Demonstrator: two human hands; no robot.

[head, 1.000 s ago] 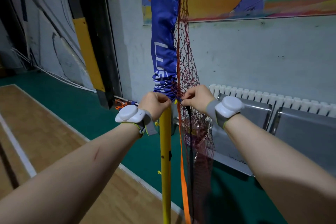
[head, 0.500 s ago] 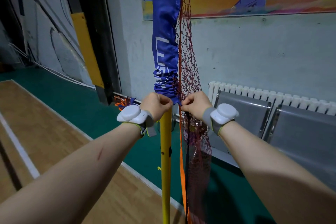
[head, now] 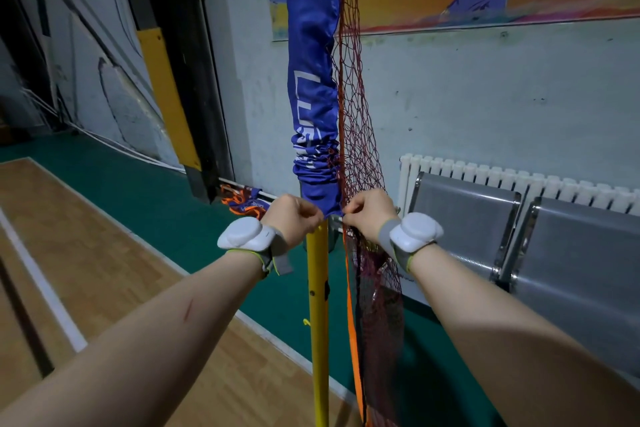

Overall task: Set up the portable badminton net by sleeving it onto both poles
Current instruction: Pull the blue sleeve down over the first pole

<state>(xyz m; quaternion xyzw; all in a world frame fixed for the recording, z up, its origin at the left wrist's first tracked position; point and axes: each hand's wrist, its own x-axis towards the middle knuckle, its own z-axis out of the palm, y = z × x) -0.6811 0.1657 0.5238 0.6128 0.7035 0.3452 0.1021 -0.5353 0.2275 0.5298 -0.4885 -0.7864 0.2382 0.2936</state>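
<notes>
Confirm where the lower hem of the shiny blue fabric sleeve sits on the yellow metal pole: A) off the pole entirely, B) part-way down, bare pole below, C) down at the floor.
B: the left hand and right hand pinch the shiny blue fabric sleeve at its hem, and the yellow metal pole runs bare below them.

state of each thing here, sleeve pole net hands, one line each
blue sleeve, on the pole, bunched above its lower hem
yellow pole, upright, top sleeved, lower part bare
net, hanging slack beside the pole
orange band, dangling along the net
left hand, grips the sleeve hem
right hand, pinches the hem on the net side
blue and orange bundle, crumpled on the floor by the wall
</notes>
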